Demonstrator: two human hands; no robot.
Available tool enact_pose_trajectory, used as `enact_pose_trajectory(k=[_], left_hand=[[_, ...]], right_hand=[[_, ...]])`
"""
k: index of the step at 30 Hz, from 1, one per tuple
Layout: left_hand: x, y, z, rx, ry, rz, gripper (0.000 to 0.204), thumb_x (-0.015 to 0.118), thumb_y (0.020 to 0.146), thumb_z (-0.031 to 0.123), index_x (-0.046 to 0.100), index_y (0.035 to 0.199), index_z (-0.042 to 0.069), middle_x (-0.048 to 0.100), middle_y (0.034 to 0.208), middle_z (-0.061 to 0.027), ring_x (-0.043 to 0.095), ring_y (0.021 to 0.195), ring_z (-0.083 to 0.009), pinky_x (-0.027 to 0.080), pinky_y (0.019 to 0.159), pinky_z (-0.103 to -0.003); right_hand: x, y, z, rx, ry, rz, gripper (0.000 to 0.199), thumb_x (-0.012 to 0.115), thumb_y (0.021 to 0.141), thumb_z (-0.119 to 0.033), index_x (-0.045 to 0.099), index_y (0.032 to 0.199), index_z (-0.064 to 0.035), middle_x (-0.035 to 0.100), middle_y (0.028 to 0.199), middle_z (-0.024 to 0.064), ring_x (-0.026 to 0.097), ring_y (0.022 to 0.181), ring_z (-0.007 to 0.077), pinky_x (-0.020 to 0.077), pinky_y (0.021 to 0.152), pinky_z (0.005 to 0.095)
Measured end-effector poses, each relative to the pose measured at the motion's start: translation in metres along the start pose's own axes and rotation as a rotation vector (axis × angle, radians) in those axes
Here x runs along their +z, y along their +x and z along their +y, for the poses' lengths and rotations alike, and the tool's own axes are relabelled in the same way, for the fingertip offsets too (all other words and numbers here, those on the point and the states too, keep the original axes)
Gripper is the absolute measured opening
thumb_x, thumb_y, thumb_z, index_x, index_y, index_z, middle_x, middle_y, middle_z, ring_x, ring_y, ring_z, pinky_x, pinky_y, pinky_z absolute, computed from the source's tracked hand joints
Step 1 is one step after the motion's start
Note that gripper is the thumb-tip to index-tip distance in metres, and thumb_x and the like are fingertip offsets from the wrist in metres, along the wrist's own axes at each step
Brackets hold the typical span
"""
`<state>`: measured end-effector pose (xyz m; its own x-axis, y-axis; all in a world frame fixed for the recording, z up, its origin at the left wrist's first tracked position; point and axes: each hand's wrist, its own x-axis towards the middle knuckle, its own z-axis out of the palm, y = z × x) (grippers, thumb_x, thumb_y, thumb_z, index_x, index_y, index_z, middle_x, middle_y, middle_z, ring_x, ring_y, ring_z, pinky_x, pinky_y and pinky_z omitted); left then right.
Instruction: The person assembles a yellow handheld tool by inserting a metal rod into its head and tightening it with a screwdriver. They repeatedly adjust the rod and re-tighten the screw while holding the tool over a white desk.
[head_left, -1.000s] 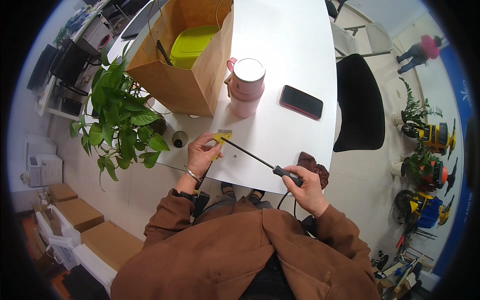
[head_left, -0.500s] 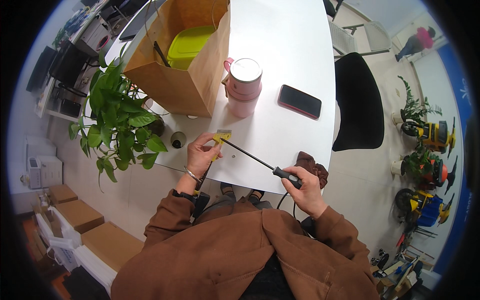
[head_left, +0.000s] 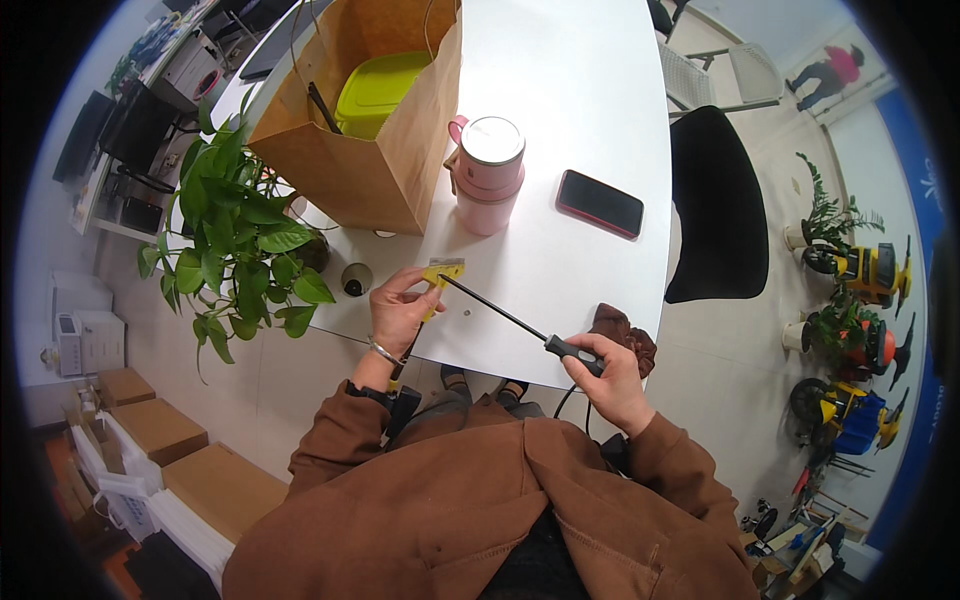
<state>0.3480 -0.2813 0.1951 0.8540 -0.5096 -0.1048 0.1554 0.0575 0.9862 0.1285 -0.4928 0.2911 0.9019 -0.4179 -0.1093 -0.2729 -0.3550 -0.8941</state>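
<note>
Over the table's near edge, my left hand (head_left: 398, 310) pinches a small yellow scraper (head_left: 437, 277) with a grey metal blade at its far end. A dark handle-like part runs down below those fingers, partly hidden. My right hand (head_left: 612, 378) is closed round the black handle of a screwdriver (head_left: 510, 316). Its long shaft points up and left, and the tip meets the yellow head of the scraper. Whether the tip sits in a screw is too small to tell. A small round dark spot (head_left: 467, 313) lies on the white table (head_left: 560, 90) beside the scraper.
A pink tumbler (head_left: 488, 190) stands beyond my hands, with a phone (head_left: 600, 204) to its right. Left are a paper bag (head_left: 345, 180) holding a green-lidded box (head_left: 375, 90), and a leafy plant (head_left: 235, 230). A brown bundle (head_left: 625, 335) lies near my right hand. A black chair (head_left: 715, 200) stands right.
My left hand and the scraper have shifted very slightly, tilting the blade a little. The screwdriver stays against it. Far right, a person in the background has changed stance.
</note>
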Motion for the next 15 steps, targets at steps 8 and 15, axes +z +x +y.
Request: enact_pose_trajectory(k=[8,15], left_hand=[[-0.001,0.003,0.000,0.034,0.050,-0.047,0.022,0.067,0.086,-0.006,0.070,0.107,-0.001,0.064,0.104,-0.0046,0.069,0.071,-0.0142,0.059,0.061,-0.025],[-0.001,0.005,-0.001,0.050,0.048,-0.045,0.022,0.067,0.085,-0.007,0.069,0.107,-0.001,0.063,0.102,-0.0038,0.068,0.071,-0.0139,0.059,0.061,-0.025]], right_hand=[[-0.021,0.010,-0.005,0.587,0.500,-0.325,0.018,0.059,0.094,-0.015,0.064,0.097,0.0017,0.064,0.070,0.0025,0.055,0.060,0.0075,0.0427,0.055,0.0205],[-0.006,0.001,-0.007,0.138,0.020,-0.079,0.028,0.072,0.082,-0.012,0.059,0.103,0.0010,0.068,0.083,0.0100,0.065,0.072,0.0189,0.0522,0.070,0.0307]])
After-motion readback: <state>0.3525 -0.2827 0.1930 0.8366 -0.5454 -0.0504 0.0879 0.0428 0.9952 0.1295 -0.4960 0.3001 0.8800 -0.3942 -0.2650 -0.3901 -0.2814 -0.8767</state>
